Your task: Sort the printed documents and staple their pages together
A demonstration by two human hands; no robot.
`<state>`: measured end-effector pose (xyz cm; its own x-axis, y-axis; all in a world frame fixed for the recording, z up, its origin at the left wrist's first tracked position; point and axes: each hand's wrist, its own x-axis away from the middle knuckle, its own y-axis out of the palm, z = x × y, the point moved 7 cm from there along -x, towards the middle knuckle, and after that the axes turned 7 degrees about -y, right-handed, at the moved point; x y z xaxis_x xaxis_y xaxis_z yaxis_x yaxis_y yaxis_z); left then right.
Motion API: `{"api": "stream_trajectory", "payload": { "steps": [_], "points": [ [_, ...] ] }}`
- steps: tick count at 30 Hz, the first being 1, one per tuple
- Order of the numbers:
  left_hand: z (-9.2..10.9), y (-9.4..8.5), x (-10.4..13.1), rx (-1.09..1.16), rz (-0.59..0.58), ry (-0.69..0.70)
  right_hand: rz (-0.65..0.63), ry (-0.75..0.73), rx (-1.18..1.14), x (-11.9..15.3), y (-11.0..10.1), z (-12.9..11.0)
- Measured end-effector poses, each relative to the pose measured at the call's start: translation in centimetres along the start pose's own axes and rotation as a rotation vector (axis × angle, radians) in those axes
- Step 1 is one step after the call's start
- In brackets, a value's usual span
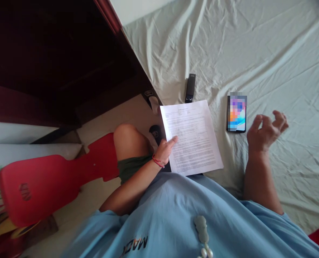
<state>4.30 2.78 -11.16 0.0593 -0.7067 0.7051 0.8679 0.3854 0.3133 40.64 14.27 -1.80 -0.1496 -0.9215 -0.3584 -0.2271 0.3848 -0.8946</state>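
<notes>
My left hand [165,151], with a red string at the wrist, grips the left edge of a printed sheet of paper [193,139]. The thumb lies on top of the page and the other fingers are hidden beneath it. Off to the right, my right hand [265,132] is raised above the bedsheet with loosely curled, parted fingers and nothing in them. Close to it on its left lies a smartphone [237,113] with its screen lit and partly pixelated. Just beyond the paper's top edge rests a slim black device [190,87] whose kind I cannot make out.
A wrinkled pale sheet [256,53] covers the surface ahead and to the right. At the left stands a red plastic chair [41,186]. Dark wooden furniture [41,46] fills the upper left. Below, a slippered foot [154,132] shows on the floor.
</notes>
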Motion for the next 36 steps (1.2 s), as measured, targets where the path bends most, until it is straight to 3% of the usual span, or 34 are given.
{"api": "stream_trajectory", "payload": {
  "steps": [3, 8, 15, 21, 26, 36],
  "points": [
    [0.0, 0.1, -0.1, 0.006, -0.009, -0.006, 0.043, 0.014, -0.059, 0.0, -0.2, 0.6],
    [0.0, 0.2, -0.2, 0.022, -0.033, -0.019, 0.076, -0.036, -0.128, 0.1, 0.2, -0.8],
    [-0.1, 0.2, -0.2, 0.016, -0.035, -0.024, -0.041, -0.107, -0.111, 0.6, 0.7, -2.2],
    [0.2, 0.6, 0.0, 0.014, -0.040, -0.008, -0.053, -0.268, -0.155, 1.2, 1.4, -3.5],
    [0.3, 0.6, 0.0, 0.022, -0.033, -0.019, -0.178, -0.238, -0.058, 1.8, 2.1, -4.0],
    [0.1, 0.6, 0.0, 0.025, -0.035, -0.032, -0.149, -0.254, -0.109, 1.9, 2.2, -4.5]
  ]
}}
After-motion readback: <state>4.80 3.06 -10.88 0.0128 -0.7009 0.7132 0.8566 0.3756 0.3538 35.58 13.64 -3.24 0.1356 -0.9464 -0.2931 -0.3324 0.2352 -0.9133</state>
